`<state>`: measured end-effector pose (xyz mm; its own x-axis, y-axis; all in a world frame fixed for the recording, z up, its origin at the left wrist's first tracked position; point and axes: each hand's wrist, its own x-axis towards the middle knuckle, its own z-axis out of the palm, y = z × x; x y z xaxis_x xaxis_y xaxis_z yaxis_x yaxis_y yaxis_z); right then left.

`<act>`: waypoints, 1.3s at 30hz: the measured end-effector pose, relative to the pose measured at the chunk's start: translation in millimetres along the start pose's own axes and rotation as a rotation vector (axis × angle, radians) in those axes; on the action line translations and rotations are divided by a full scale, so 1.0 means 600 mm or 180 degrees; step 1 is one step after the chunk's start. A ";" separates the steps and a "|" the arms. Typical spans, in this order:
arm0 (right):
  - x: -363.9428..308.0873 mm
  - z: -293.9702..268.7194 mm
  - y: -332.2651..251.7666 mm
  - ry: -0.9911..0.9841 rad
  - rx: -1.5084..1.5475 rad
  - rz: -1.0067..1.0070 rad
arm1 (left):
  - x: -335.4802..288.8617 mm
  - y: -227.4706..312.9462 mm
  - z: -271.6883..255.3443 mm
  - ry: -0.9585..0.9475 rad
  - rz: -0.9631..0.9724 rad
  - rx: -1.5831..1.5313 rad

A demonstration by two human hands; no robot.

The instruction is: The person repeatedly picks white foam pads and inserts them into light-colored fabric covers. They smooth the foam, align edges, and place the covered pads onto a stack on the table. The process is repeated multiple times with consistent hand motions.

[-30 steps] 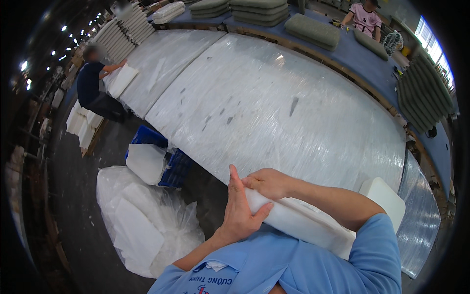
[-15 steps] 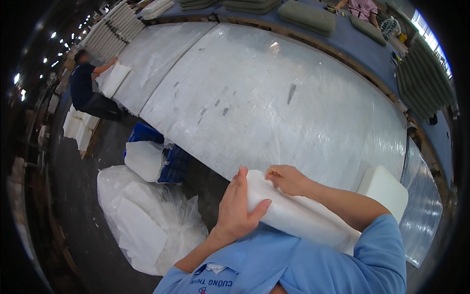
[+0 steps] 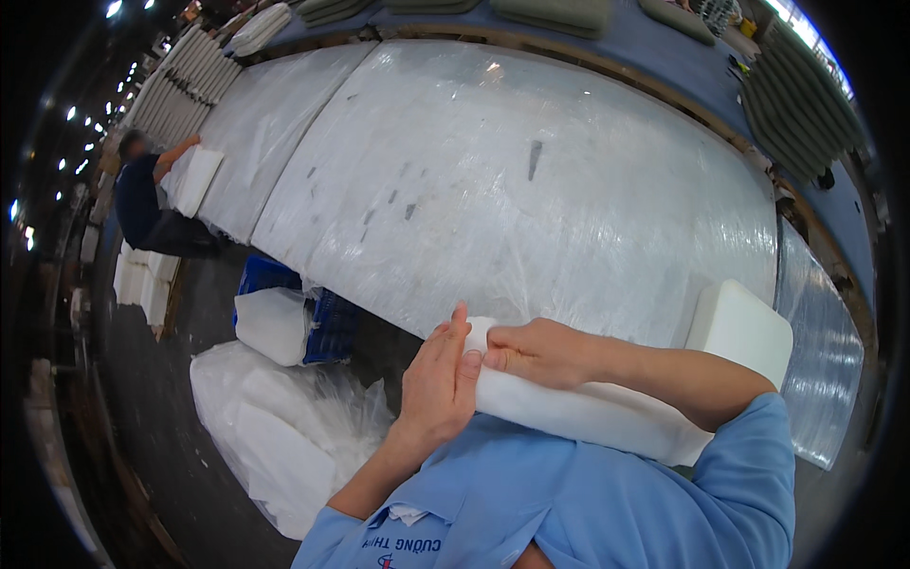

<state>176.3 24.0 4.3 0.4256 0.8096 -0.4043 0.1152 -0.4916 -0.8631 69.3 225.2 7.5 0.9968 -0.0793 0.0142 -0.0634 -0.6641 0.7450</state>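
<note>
A thick white foam cushion (image 3: 592, 408), with a soft pale surface, lies along the table's near edge against my blue shirt. My left hand (image 3: 438, 384) is stretched flat, its palm and thumb against the cushion's left end and its fingers pointing upward. Right beside it, my right hand (image 3: 536, 353) is closed in a fist on the upper part of that same end. What exactly its fingertips pinch is hidden. Behind my right forearm stands another white cushion (image 3: 744, 332) with rounded corners.
A large table (image 3: 531, 190) wrapped in clear film stretches ahead. On the floor at left are a blue plastic basket (image 3: 334, 327) and a clear bag (image 3: 284, 417) of white pieces. A person (image 3: 142, 199) works at far left. Green cushions (image 3: 796, 104) are stacked at far right.
My right hand has come down and left, closer to my left hand, and closed on the cushion's end. The cushion sits flatter. The whole view has shifted slightly.
</note>
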 end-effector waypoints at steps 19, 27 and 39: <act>-0.083 -0.066 0.127 0.0797 0.0232 0.0656 | 0.020 -0.005 -0.006 -0.0240 0.0009 0.0083; -0.298 -0.071 0.048 0.0916 -0.0301 0.0822 | 0.033 0.003 0.000 -0.0214 0.0092 -0.0042; -0.208 -0.012 0.114 0.0819 -0.0629 0.0935 | 0.053 -0.068 -0.015 -0.1009 -0.0414 -0.2872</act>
<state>137.2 -113.0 -2.2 0.6727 0.5323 -0.5139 0.1147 -0.7612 -0.6382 104.3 256.7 -16.4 0.9252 -0.3302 -0.1868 0.2402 0.1289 0.9621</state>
